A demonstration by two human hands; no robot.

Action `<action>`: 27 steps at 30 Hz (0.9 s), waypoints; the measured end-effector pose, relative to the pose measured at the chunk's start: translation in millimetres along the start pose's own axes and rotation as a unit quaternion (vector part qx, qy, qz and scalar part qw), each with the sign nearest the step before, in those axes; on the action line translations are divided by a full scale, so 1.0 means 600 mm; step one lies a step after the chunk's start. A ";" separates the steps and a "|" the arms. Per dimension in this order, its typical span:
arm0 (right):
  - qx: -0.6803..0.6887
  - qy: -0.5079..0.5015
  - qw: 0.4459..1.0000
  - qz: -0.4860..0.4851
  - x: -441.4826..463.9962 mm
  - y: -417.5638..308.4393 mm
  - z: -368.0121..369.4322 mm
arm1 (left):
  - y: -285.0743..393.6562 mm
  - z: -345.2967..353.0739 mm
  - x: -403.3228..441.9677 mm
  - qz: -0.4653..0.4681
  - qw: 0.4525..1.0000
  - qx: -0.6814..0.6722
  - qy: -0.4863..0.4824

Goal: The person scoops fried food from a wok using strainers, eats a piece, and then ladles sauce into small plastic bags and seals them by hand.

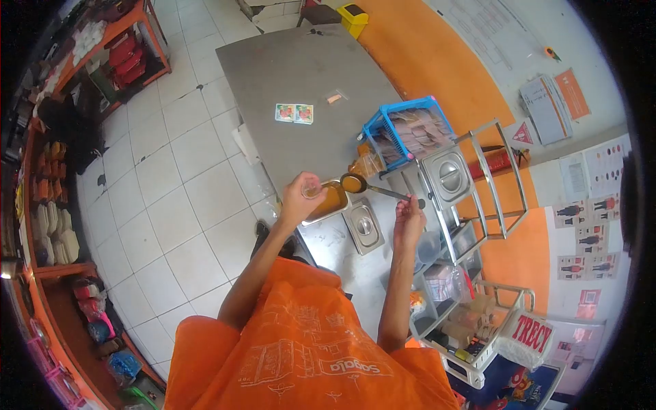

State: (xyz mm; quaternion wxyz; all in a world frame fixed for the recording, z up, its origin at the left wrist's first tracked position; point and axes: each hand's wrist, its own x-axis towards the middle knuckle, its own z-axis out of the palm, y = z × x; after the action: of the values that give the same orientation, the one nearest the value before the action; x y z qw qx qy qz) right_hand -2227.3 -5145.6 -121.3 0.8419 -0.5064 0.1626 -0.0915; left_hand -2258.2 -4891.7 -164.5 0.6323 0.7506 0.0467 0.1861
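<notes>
My left hand (pixel 298 203) is closed around a small clear plastic cup (pixel 313 186), held at the near edge of a metal pan (pixel 320 219) of orange-brown sauce (pixel 333 199). My right hand (pixel 408 224) grips the end of a long dark handle belonging to a ladle (pixel 383 191). The ladle's round bowl is full of the same sauce and hovers over the pan's right side, a little apart from the cup. Beside the pan, a metal lid with a handle (pixel 364 226) lies on the steel counter (pixel 328 247).
A blue basket of packets (pixel 417 133) stands right of the pan, near a bag of orange-brown contents (pixel 367 164). Two printed sachets (pixel 294 113) lie on the grey table (pixel 273 75). A metal rack (pixel 502 198) holds another lidded pan (pixel 447 179). Shelves (pixel 41 266) line the left.
</notes>
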 end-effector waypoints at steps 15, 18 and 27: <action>-0.159 -0.066 0.963 -0.206 -0.117 -0.087 0.130 | 0.042 0.025 0.019 0.009 0.999 -0.031 -0.023; -0.190 -0.083 0.947 -0.245 -0.135 -0.094 0.139 | 0.047 0.021 0.018 0.007 0.999 -0.038 -0.022; -0.248 -0.156 0.885 -0.362 -0.182 -0.107 0.156 | 0.056 0.009 0.015 0.001 0.998 -0.054 -0.014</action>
State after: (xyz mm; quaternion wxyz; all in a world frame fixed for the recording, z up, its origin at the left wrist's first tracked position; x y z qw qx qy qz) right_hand -2294.0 -5064.1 -4.2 0.6117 -0.7299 -0.1483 -0.2664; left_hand -2253.5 -4900.4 -130.5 0.6725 0.7177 0.0272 0.1787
